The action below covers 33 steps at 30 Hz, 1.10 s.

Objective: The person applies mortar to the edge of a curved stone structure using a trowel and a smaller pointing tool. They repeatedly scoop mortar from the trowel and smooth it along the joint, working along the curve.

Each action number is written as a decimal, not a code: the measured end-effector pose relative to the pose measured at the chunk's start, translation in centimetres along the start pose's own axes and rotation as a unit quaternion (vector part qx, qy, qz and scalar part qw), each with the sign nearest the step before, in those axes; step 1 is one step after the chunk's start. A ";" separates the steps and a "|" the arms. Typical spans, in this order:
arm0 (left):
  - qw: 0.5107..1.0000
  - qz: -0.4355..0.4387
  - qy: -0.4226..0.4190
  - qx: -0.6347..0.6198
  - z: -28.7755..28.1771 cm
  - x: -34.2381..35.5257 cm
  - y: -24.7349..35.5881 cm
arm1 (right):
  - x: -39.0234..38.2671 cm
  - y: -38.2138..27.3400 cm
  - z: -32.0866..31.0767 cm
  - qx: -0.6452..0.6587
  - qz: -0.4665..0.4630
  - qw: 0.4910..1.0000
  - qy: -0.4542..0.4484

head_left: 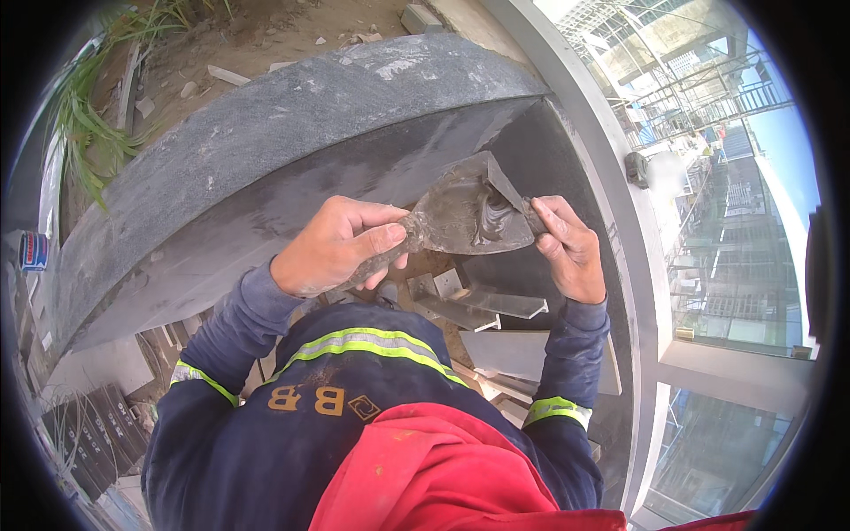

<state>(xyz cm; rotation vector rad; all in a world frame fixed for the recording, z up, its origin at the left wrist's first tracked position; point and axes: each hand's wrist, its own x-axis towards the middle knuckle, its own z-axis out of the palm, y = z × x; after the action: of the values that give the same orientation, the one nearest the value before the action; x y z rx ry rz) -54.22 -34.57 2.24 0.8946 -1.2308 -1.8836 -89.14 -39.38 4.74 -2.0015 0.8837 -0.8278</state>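
My left hand (341, 243) is closed round the handle of a putty knife (447, 208), its broad blade pointing right and smeared with grey material. Dark, glossy paste (494, 215) lies on the blade. At the blade's right side, my right hand (574, 252) pinches a second flat scraper (512, 188), dirty with the same grey. Its edge meets the putty knife's blade; the fingers hide much of its grip. Both tools are held up in front of my body, near a dark grey stone panel (354, 177).
A curved stone ledge (310, 97) runs across the far side, with soil (266, 35) and a green plant (84, 133) beyond. Metal brackets (496, 305) lie below my hands. A grey frame (611, 177) with glass stands right. A blue can (34, 251) is far left.
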 end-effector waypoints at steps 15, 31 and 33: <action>0.921 0.250 0.297 0.019 4.7 2.5 -3.1 | -3.1 -4.0 15.2 0.489 0.121 0.843 0.190; 0.838 0.311 0.204 0.399 2.4 0.5 -5.6 | -1.2 -4.5 9.1 0.085 0.076 0.978 0.172; 0.879 0.251 0.217 0.343 2.1 0.0 -4.7 | -1.0 -4.6 8.4 -0.165 -0.019 0.971 0.171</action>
<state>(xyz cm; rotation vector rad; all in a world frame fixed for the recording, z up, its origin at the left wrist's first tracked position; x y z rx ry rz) -56.84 -32.17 -1.48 1.1309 -1.6567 -0.7658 -81.75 -33.24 4.27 -2.2020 1.2501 -1.1314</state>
